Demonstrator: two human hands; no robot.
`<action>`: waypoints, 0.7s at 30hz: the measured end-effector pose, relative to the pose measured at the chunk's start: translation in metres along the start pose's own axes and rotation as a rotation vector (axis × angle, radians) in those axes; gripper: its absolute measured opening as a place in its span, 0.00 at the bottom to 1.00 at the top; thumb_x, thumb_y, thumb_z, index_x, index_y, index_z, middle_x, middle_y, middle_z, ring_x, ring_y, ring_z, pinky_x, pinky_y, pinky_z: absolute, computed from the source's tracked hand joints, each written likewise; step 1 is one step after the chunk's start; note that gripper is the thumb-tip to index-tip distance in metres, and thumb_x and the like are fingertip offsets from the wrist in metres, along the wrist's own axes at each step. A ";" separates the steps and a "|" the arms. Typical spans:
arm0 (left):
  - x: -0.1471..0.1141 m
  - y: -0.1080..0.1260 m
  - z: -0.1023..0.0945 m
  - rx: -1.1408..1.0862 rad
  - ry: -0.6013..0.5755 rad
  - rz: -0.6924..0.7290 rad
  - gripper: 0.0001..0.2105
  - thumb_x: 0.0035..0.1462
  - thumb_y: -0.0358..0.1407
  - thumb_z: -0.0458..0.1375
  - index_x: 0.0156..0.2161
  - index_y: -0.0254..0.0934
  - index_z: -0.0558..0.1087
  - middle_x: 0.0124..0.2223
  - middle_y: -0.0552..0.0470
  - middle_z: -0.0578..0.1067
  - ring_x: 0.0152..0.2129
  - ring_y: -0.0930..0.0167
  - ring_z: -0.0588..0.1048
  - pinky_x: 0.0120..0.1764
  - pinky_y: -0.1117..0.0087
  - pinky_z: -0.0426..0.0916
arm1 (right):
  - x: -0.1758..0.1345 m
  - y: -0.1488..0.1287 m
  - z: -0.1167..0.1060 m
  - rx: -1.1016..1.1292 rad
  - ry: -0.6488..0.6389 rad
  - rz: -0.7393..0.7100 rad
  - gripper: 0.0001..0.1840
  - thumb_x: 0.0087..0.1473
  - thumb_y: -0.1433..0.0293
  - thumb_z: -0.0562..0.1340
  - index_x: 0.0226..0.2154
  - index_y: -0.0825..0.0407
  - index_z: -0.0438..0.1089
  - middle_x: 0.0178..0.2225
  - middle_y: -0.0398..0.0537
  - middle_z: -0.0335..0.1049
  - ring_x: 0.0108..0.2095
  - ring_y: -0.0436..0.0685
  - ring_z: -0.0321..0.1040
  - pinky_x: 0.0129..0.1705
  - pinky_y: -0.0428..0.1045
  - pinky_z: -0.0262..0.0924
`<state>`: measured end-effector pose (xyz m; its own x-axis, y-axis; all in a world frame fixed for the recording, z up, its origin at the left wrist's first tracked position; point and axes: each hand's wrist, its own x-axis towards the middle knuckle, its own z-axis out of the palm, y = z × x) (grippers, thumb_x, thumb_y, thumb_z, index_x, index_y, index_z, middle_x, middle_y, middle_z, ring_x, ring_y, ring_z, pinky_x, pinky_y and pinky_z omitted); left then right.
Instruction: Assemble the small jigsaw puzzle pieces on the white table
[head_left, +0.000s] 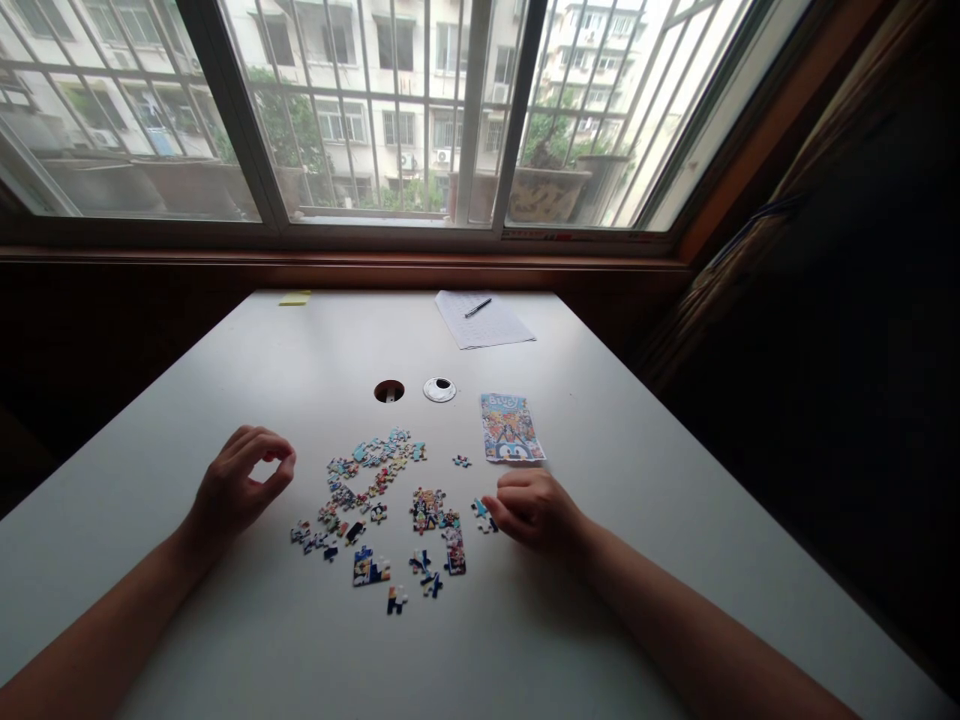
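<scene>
My left hand (pixel 244 475) is raised slightly at the left of a spread of loose jigsaw pieces (pixel 375 480). Its thumb and index finger meet in a ring, and nothing shows between them. On the right, my right hand (pixel 538 508) is curled into a loose fist, its thumb beside a few blue and white jigsaw pieces (pixel 482 515). The inside of that fist is hidden. Between the hands lie a joined puzzle section (pixel 429 510), a smaller joined corner (pixel 367 567) and several stray dark blue pieces (pixel 429 580). Above my right hand sits a colourful picture sheet (pixel 512 428) with a penguin-like face.
A single jigsaw piece (pixel 461 461) lies left of the sheet. Farther back are a round table hole (pixel 389 391) and a silver ring cover (pixel 439 390). Lined paper (pixel 495 330) with a pen (pixel 478 308) and yellow sticky notes (pixel 295 298) lie near the window.
</scene>
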<state>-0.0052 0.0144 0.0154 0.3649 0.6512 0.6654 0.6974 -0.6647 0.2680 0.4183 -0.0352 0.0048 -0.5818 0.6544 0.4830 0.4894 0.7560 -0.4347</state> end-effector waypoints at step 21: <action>0.001 0.003 0.001 0.000 0.008 0.020 0.03 0.58 0.29 0.59 0.33 0.37 0.68 0.32 0.53 0.70 0.30 0.70 0.69 0.34 0.67 0.68 | -0.002 0.003 0.001 0.007 0.000 0.002 0.23 0.63 0.71 0.57 0.19 0.52 0.49 0.20 0.38 0.47 0.21 0.47 0.45 0.26 0.48 0.39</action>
<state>-0.0026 0.0134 0.0163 0.3742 0.6346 0.6762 0.6901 -0.6776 0.2541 0.4198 -0.0345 0.0020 -0.5813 0.6556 0.4820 0.4860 0.7548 -0.4405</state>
